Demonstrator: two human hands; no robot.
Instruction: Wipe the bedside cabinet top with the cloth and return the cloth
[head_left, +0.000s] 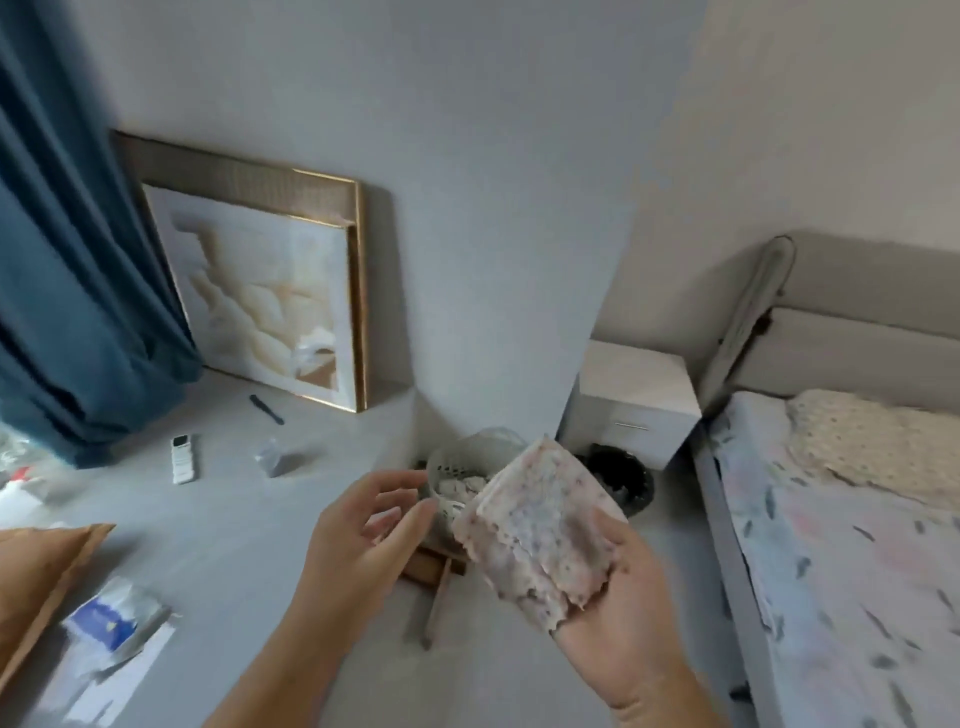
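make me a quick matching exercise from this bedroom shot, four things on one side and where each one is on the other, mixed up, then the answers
Things:
1. cloth
2. framed picture
3. remote control
4. bedside cabinet

Places:
A. leaning against the wall beside the blue curtain
B. between the wall corner and the bed's headboard
C. held in the right hand
D. lying flat on the grey surface, in front of the picture

Pairs: 1-C, 2-A, 3-D, 4-B

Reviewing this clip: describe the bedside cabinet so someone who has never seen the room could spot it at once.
Start at the bed on the right and follow it to the grey headboard. The bedside cabinet stands beside it, against the wall. It is a plain white box with one slim metal handle, unlike the round baskets on the floor before it.
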